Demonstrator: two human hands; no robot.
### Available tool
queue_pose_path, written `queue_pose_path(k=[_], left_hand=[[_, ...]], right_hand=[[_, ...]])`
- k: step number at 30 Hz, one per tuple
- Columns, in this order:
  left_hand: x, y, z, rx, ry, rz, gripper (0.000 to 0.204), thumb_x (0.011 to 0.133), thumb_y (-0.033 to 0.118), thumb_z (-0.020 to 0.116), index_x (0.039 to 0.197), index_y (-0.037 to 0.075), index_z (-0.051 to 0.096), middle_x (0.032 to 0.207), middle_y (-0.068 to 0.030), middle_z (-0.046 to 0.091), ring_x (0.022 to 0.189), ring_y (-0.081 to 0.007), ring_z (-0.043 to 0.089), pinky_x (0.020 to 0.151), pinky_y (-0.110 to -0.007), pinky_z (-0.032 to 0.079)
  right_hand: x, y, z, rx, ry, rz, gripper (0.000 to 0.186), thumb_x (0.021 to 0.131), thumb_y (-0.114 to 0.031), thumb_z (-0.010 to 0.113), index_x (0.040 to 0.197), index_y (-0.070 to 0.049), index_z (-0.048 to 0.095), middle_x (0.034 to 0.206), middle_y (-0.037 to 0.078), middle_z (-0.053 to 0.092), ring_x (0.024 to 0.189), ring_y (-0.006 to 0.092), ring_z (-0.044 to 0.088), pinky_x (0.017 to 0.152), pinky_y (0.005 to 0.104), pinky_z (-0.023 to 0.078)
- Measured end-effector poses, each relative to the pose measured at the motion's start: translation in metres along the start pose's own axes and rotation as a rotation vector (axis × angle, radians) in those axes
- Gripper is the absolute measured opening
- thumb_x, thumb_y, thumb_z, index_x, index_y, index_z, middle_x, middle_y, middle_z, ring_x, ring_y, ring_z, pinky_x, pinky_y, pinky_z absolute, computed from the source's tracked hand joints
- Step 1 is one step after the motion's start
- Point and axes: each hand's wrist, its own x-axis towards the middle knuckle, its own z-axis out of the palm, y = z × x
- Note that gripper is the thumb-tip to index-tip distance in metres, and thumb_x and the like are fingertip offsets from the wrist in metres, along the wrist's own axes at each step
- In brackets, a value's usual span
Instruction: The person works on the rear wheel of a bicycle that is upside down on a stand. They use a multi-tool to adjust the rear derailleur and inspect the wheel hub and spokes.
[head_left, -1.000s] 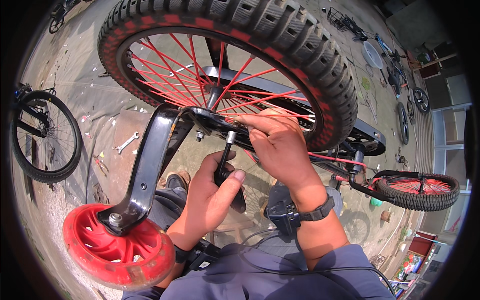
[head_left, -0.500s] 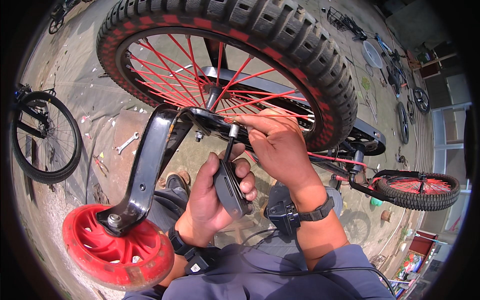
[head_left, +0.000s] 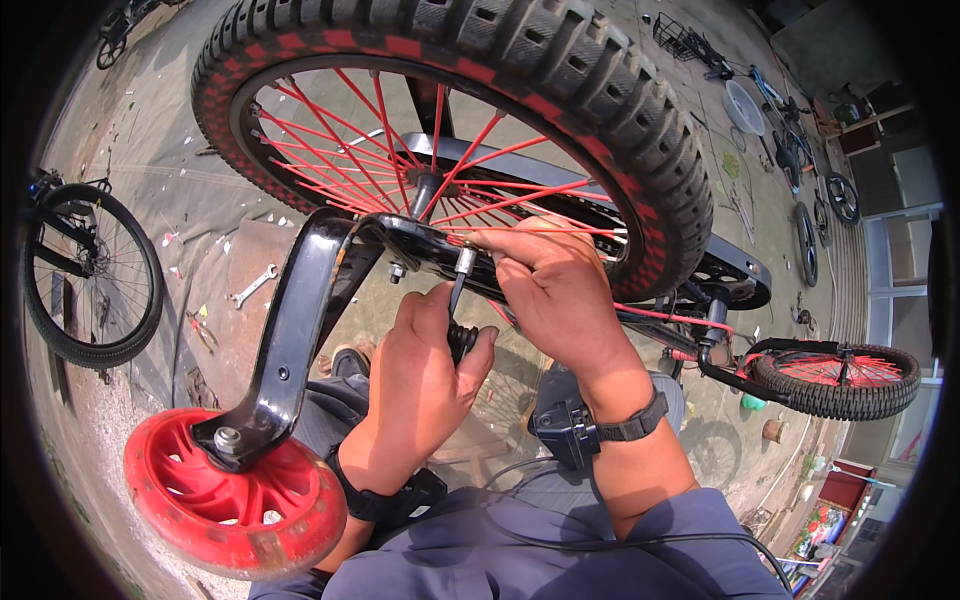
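A bicycle wheel (head_left: pixel 437 82) with red spokes and a knobbly black tyre fills the upper middle. My left hand (head_left: pixel 415 365) is closed round a folding hex key tool (head_left: pixel 461 340), most of its black body hidden by the fingers. Its extended key (head_left: pixel 457 292) points up into a small silver cylindrical fitting (head_left: pixel 466 262) just below the wheel hub. My right hand (head_left: pixel 560 285) reaches in from the right, thumb and fingertips pinched at the top of that fitting. A bent black bracket (head_left: pixel 290 320) runs from the hub area down to a red training wheel (head_left: pixel 190 460).
A bolt (head_left: pixel 397 272) protrudes from the bracket. On the ground at left are a wrench (head_left: pixel 254 285), pliers (head_left: pixel 203 330) and another bike's wheel (head_left: pixel 150 270). The bicycle's other wheel (head_left: pixel 880 383) lies at right. A cable (head_left: pixel 640 544) crosses my lap.
My left hand has turned over, so its back now faces up and the tool's body is mostly covered. The right hand stays at the fitting.
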Motion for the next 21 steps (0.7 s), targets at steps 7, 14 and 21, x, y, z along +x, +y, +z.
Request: queue_pose_path(k=[7, 14, 21], left_hand=[[-0.016, 0.007, -0.004, -0.912, -0.151, -0.419, 0.049, 0.103, 0.029, 0.064, 0.139, -0.001, 0.052, 0.101, -0.0077, 0.059, 0.084, -0.0192, 0.064, 0.073, -0.034, 0.053], [-0.014, 0.004, 0.006, -1.498, -0.175, -0.475, 0.048, 0.108, 0.035, 0.056, 0.143, 0.003, 0.05, 0.1, -0.0061, 0.057, 0.087, -0.0198, 0.063, 0.076, -0.034, 0.053], [-0.014, -0.006, 0.016, -2.127, -0.315, -0.542, 0.05, 0.107, 0.045, 0.055, 0.143, 0.012, 0.054, 0.099, -0.0039, 0.054, 0.087, -0.0192, 0.055, 0.079, -0.037, 0.049]], right_hand=[[0.001, 0.0, 0.0, 0.002, -0.003, 0.016, 0.031, 0.087, -0.01, 0.062, 0.113, -0.011, 0.079, 0.104, 0.011, 0.077, 0.102, 0.0295, 0.069, 0.097, 0.0433, 0.048], [0.0, -0.002, -0.001, -0.006, -0.017, 0.018, 0.031, 0.088, -0.011, 0.063, 0.114, -0.011, 0.079, 0.105, 0.01, 0.077, 0.105, 0.0301, 0.069, 0.099, 0.0439, 0.048], [-0.001, -0.002, 0.0, 0.005, -0.02, 0.05, 0.03, 0.088, -0.012, 0.063, 0.114, -0.009, 0.078, 0.107, 0.011, 0.077, 0.107, 0.0297, 0.068, 0.101, 0.0438, 0.048]])
